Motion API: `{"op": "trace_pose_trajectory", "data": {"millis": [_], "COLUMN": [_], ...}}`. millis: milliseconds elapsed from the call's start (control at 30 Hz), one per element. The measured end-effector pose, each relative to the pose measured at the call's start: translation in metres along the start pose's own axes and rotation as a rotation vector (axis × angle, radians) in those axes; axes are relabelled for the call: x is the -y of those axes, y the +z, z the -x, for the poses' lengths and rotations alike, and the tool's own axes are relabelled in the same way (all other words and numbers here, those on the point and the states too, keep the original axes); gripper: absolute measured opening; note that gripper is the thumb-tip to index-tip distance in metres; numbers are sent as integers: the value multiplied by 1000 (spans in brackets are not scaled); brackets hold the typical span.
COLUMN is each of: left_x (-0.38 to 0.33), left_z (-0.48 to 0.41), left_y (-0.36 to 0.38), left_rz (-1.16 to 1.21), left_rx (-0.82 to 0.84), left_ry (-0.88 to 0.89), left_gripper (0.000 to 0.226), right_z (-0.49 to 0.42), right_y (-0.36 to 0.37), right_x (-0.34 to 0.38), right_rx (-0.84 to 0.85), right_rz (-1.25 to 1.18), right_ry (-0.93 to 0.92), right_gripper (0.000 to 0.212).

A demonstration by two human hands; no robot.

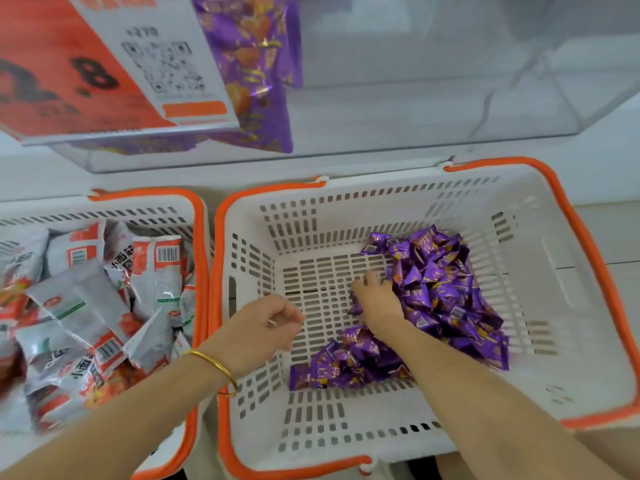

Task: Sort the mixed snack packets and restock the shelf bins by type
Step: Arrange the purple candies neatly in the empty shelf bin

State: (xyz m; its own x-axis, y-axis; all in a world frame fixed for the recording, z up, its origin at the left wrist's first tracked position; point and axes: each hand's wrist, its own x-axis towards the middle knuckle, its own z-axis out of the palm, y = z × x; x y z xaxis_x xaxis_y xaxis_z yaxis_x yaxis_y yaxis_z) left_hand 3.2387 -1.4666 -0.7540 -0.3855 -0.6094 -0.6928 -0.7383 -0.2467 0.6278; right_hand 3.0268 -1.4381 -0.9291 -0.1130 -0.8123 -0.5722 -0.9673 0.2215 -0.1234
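A white basket with an orange rim [585,237] holds a heap of small purple snack packets [446,292] along its right and near side. My right hand [375,301] reaches down into that basket, its fingers curled around purple packets at the heap's left edge. My left hand [266,325], with a gold bangle on the wrist, hovers over the basket's left part with fingers loosely curled and nothing visible in them. Above, a clear shelf bin [381,116] contains purple packets [256,74] at its left end.
A second white basket with an orange rim [199,237] stands to the left, full of white-and-red snack packets [104,299]. A red and white price card [104,64] with a QR code hangs on the shelf bin's front at upper left.
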Motion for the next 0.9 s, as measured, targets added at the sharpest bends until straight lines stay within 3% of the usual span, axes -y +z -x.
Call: {"op": "trace_pose_trajectory", "data": {"millis": [133, 200, 300, 367, 467, 533, 667, 700, 800, 900], "left_x": [-1, -2, -21, -39, -59, -68, -76, -76, -74, -73], "left_z": [5, 8, 20, 31, 52, 67, 95, 101, 115, 120], "left_y": [3, 3, 2, -1, -8, -18, -43, -47, -54, -57], "left_rz": [94, 244, 657, 960, 1003, 907, 653, 577, 395, 437], "left_rx": [-48, -85, -53, 44, 154, 132, 49, 34, -14, -22], "left_ry": [-8, -34, -127, -150, -11, 76, 184, 219, 306, 319], "left_gripper": [9, 13, 48, 60, 52, 46, 57, 52, 32, 29], "right_z": [17, 37, 77, 104, 143, 164, 197, 202, 209, 210], "right_y": [-40, -76, -124, -149, -179, -195, -220, -224, -231, -233], "right_x": [7, 17, 34, 46, 66, 70, 69, 69, 73, 77], "right_rx": [-95, -59, 151, 193, 207, 188, 231, 235, 259, 210], "right_rz": [-607, -1027, -1788, -1995, -1987, -1937, -1842, -1819, -1756, -1726], "right_ry": [-59, -18, -16, -69, -156, -170, -254, -284, -387, -416], "right_gripper": [54, 51, 38, 32, 38, 40, 25, 29, 69, 71]}}
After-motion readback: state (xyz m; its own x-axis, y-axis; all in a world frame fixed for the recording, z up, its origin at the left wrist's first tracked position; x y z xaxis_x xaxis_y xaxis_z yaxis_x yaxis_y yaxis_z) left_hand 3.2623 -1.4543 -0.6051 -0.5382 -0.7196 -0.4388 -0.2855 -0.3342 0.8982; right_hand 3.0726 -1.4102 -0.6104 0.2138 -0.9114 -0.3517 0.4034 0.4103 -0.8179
